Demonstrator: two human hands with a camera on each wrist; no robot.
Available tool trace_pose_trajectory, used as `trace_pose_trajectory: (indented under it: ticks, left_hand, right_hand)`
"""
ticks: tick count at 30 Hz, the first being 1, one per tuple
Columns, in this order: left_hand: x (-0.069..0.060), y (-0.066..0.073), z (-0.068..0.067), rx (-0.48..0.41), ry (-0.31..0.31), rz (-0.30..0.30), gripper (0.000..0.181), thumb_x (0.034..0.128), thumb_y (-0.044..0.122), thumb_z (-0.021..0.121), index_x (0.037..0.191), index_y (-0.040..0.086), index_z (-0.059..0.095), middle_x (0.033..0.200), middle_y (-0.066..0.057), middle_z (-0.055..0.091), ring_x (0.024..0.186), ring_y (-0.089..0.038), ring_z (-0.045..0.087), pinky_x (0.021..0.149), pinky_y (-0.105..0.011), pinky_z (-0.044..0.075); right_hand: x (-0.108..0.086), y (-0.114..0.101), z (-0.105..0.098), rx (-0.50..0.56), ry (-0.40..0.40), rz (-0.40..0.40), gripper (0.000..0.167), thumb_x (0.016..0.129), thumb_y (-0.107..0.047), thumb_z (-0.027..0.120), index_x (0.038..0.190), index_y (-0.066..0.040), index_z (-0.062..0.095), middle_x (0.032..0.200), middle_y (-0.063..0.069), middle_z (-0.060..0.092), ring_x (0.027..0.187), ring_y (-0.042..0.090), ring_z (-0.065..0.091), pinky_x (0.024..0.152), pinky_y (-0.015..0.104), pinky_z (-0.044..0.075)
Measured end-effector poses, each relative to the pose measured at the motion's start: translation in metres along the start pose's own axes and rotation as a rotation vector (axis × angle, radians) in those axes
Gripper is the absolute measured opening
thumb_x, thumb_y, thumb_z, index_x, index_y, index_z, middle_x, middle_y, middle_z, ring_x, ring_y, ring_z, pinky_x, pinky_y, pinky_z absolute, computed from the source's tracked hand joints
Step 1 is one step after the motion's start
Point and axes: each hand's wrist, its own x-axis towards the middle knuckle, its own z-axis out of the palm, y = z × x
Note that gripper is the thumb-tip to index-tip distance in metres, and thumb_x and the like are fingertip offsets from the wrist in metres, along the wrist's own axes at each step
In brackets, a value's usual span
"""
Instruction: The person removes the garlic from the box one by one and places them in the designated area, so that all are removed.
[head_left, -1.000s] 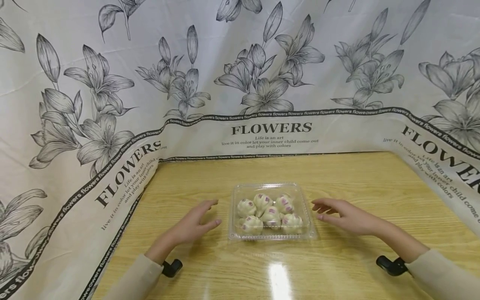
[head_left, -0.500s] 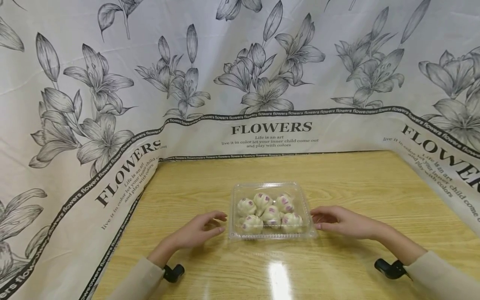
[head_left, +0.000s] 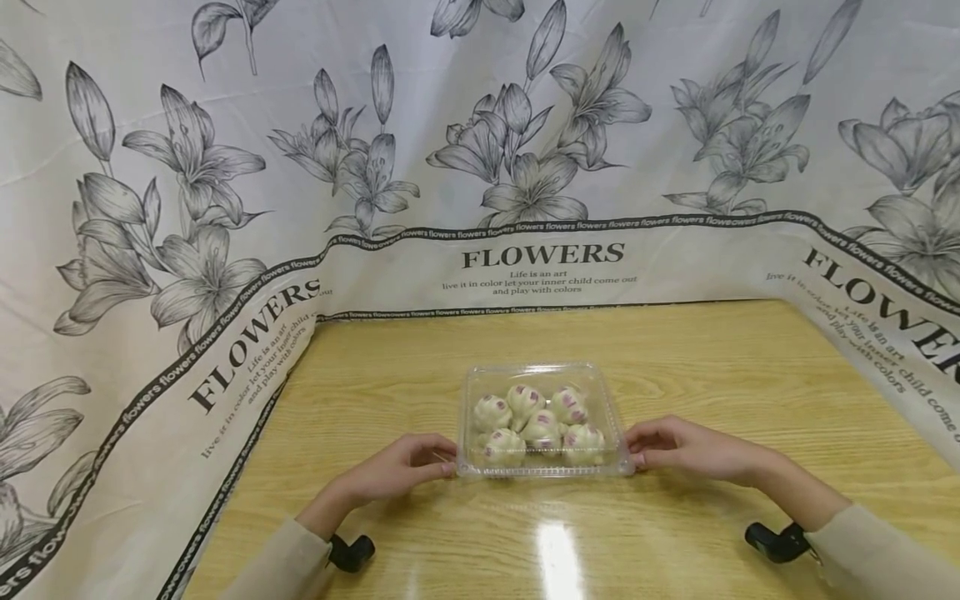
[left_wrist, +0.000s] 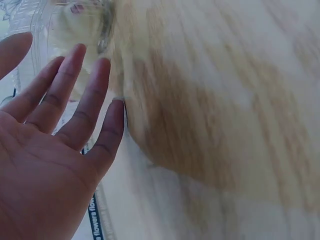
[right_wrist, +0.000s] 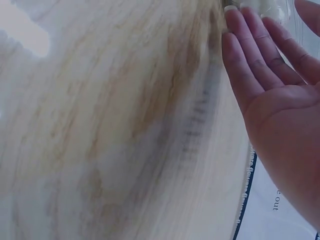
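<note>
A clear plastic clamshell container (head_left: 536, 375), lid down, sits on the table in the head view. Through the lid show several pale rounded pieces (head_left: 543, 431) with purple patches; their kind is unclear. My left hand (head_left: 397, 467) is at the container's left side, fingertips at its edge. In the left wrist view its fingers (left_wrist: 67, 75) are spread and nearly straight, palm facing the camera. On the opposite side, my right hand (head_left: 697, 450) reaches the right edge with its fingertips. The right wrist view shows those fingers (right_wrist: 257, 42) extended close together. Firm contact cannot be told.
The wooden table (head_left: 405, 358) extends around the container, with a bright reflection near its front. A white floral curtain (head_left: 420, 192) bounds it at the back and both sides. Black wrist mounts (head_left: 351, 552) stick out from beige sleeves (head_left: 277, 567).
Both hands have come inward and slightly nearer the front, from a gap beside the container to its left and right edges. The container stays in essentially the same place.
</note>
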Motion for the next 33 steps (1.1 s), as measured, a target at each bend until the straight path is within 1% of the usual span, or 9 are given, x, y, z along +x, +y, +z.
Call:
trace_pose_trajectory:
  ticks: [3, 8, 12, 17, 19, 22, 26, 29, 33]
  left_hand:
    - [0.001, -0.001, 0.001, -0.040, -0.012, 0.008, 0.030, 0.1063, 0.023, 0.058, 0.132, 0.008, 0.065, 0.117, -0.010, 0.071, 0.111, -0.026, 0.066, 0.097, -0.033, 0.056]
    - [0.001, -0.001, 0.005, -0.120, -0.031, -0.003, 0.028, 0.1085, 0.021, 0.053, 0.128, 0.004, 0.063, 0.112, -0.018, 0.071, 0.106, -0.029, 0.067, 0.094, -0.037, 0.057]
    - [0.000, -0.004, 0.008, -0.192, -0.057, -0.009, 0.030, 0.1098, 0.024, 0.050, 0.128, 0.002, 0.062, 0.114, -0.019, 0.070, 0.107, -0.028, 0.067, 0.096, -0.036, 0.056]
    - [0.002, -0.009, 0.011, -0.287, -0.098, 0.028, 0.033, 0.1104, 0.021, 0.048, 0.129, -0.003, 0.060, 0.121, -0.024, 0.069, 0.112, -0.030, 0.068, 0.100, -0.038, 0.056]
    - [0.003, -0.011, 0.012, -0.313, -0.093, 0.032, 0.033, 0.1100, 0.021, 0.049, 0.129, -0.004, 0.061, 0.121, -0.024, 0.070, 0.111, -0.029, 0.069, 0.100, -0.037, 0.056]
    - [0.004, -0.014, 0.015, -0.392, -0.089, 0.026, 0.034, 0.1094, 0.019, 0.050, 0.129, -0.007, 0.060, 0.123, -0.028, 0.068, 0.110, -0.026, 0.070, 0.101, -0.037, 0.056]
    - [0.005, -0.017, 0.019, -0.499, -0.096, 0.019, 0.034, 0.1090, 0.016, 0.051, 0.129, -0.009, 0.058, 0.124, -0.031, 0.066, 0.108, -0.025, 0.070, 0.101, -0.038, 0.056]
    - [0.006, -0.017, 0.020, -0.530, -0.103, 0.019, 0.033, 0.1094, 0.015, 0.049, 0.129, -0.010, 0.059, 0.124, -0.030, 0.065, 0.108, -0.025, 0.070, 0.102, -0.039, 0.056]
    - [0.005, -0.016, 0.021, -0.540, -0.108, 0.017, 0.033, 0.1103, 0.013, 0.046, 0.127, -0.013, 0.058, 0.122, -0.028, 0.066, 0.107, -0.024, 0.070, 0.102, -0.039, 0.056]
  right_hand:
    - [0.001, 0.003, 0.001, 0.039, -0.036, -0.039, 0.029, 0.108, -0.007, 0.050, 0.130, 0.009, 0.060, 0.121, 0.030, 0.064, 0.112, 0.027, 0.067, 0.099, 0.041, 0.056]
    - [0.002, 0.004, 0.002, 0.048, -0.055, -0.066, 0.026, 0.107, -0.005, 0.051, 0.125, 0.008, 0.063, 0.119, 0.035, 0.063, 0.112, 0.037, 0.066, 0.099, 0.040, 0.056]
    - [0.002, 0.002, 0.004, 0.066, -0.073, -0.043, 0.026, 0.107, -0.007, 0.050, 0.125, 0.008, 0.063, 0.120, 0.036, 0.062, 0.112, 0.037, 0.066, 0.098, 0.040, 0.057]
    - [0.002, 0.002, 0.005, 0.116, -0.107, -0.042, 0.027, 0.108, -0.006, 0.047, 0.125, 0.011, 0.061, 0.119, 0.039, 0.061, 0.112, 0.035, 0.066, 0.098, 0.045, 0.056]
    - [0.003, 0.003, 0.005, 0.135, -0.125, -0.054, 0.028, 0.108, -0.005, 0.046, 0.125, 0.013, 0.060, 0.118, 0.040, 0.060, 0.112, 0.035, 0.067, 0.098, 0.047, 0.056]
    - [0.005, 0.005, 0.005, 0.169, -0.151, -0.059, 0.029, 0.109, -0.004, 0.044, 0.125, 0.016, 0.056, 0.116, 0.042, 0.059, 0.110, 0.032, 0.067, 0.098, 0.048, 0.056]
    - [0.005, 0.007, 0.006, 0.225, -0.177, -0.047, 0.031, 0.110, -0.004, 0.041, 0.126, 0.020, 0.052, 0.115, 0.039, 0.060, 0.108, 0.029, 0.067, 0.096, 0.046, 0.057]
    - [0.006, 0.008, 0.007, 0.268, -0.206, -0.057, 0.032, 0.110, -0.003, 0.039, 0.126, 0.022, 0.050, 0.113, 0.035, 0.063, 0.105, 0.028, 0.067, 0.093, 0.045, 0.058]
    - [0.008, 0.009, 0.009, 0.330, -0.230, -0.085, 0.032, 0.110, 0.000, 0.036, 0.123, 0.026, 0.048, 0.111, 0.034, 0.063, 0.102, 0.024, 0.068, 0.091, 0.043, 0.059]
